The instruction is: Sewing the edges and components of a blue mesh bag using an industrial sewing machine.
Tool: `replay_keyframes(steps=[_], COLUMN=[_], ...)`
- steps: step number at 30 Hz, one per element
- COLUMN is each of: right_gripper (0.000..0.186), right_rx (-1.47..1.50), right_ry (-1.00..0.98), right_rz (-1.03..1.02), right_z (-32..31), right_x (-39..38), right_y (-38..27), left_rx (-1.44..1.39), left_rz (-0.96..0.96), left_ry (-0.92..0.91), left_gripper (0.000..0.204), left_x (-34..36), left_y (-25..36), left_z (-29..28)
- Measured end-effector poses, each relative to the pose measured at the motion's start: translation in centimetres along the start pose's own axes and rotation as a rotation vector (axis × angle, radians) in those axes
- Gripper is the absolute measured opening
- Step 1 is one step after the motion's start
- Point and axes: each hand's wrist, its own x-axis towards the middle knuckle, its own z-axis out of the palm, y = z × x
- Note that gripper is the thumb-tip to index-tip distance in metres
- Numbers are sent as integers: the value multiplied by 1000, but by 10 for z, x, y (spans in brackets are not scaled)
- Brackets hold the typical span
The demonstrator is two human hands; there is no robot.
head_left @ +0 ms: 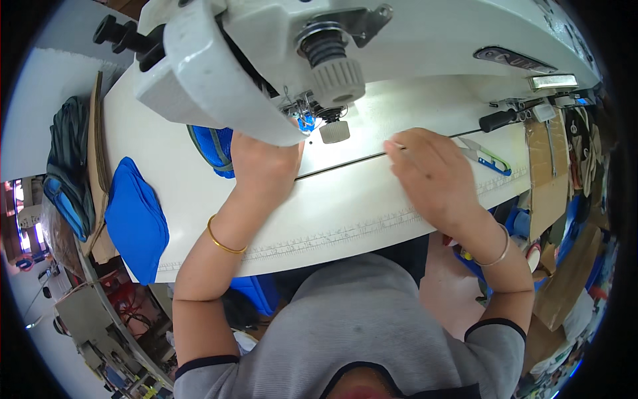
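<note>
Head view: white worktop (345, 206), sewing machine head (212, 73) overhanging from the top. Blue piece with dark edging (211, 147) on the worktop, left of the needle area, partly hidden behind the left hand (266, 159) and close against it on its left side. Visible part of its long axis slanting from upper left to lower right, toward the wrist; full outline not visible. Left hand clearly the nearer one, right hand (432, 169) well apart, across the needle area to the right. Left fingers out of sight behind the machine head, so grasp on the blue piece: cannot tell. Right hand palm down, fingers bent and pointing left and away; contents, if any: cannot tell. Bright blue bit (306, 124) at the presser foot; link to the blue piece unclear. Dark line (342, 165) running between both hands, rising slightly to the right; gap or cord, cannot tell. Snips (493, 159) with green and blue handles just right of the right hand, screwdriver (497, 121) just beyond. Stacked blue panels (136, 223) at the worktop's left end, well apart from both hands.
</note>
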Motion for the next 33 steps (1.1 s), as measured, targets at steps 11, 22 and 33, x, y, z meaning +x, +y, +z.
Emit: replay_keyframes(steps=[11,22,33], right_gripper=[42,38,41], right_rx=[-338,83,-364], right_ry=[-140,-149,-127], right_rz=[490,-74,555], right_z=[-53,27,-51], right_x=[-94,34,-70], right_y=[43,-8,28], left_rx=[-121,-192,-178], left_rz=[-40,-132,-204], left_ry=[-62,-25,-28], left_gripper=[24,18,14], left_x=[0,-9,-7], left_y=[-3,-1,-3], left_z=[-11,0,1])
